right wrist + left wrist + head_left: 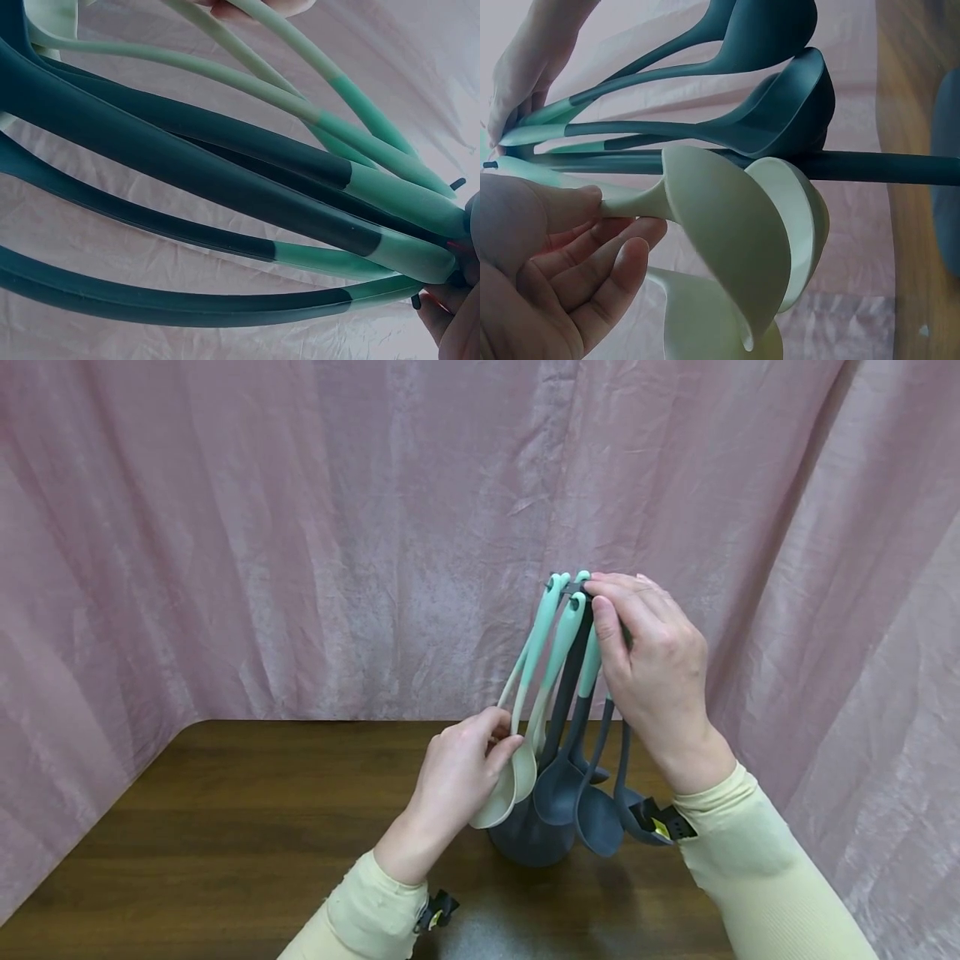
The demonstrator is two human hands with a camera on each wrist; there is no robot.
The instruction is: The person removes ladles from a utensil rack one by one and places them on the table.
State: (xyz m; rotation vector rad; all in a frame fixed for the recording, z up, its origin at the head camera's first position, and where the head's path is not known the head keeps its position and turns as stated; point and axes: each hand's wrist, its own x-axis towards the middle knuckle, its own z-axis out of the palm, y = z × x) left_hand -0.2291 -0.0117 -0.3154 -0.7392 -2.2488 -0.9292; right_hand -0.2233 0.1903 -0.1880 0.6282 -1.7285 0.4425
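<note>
Loosely, pink curtains [360, 543] hang behind the utensil stand [531, 846] and brown table [247, 827].

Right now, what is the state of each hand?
Left hand: closed, pinching a cream-and-mint spoon.
Right hand: closed, holding the top of the utensil stand.

Head view forward-down, both wrist views close-up, all sharing utensils [580, 718]

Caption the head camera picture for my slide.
A left hand pinches a cream spoon while the right hand holds the top of a utensil stand.
</note>
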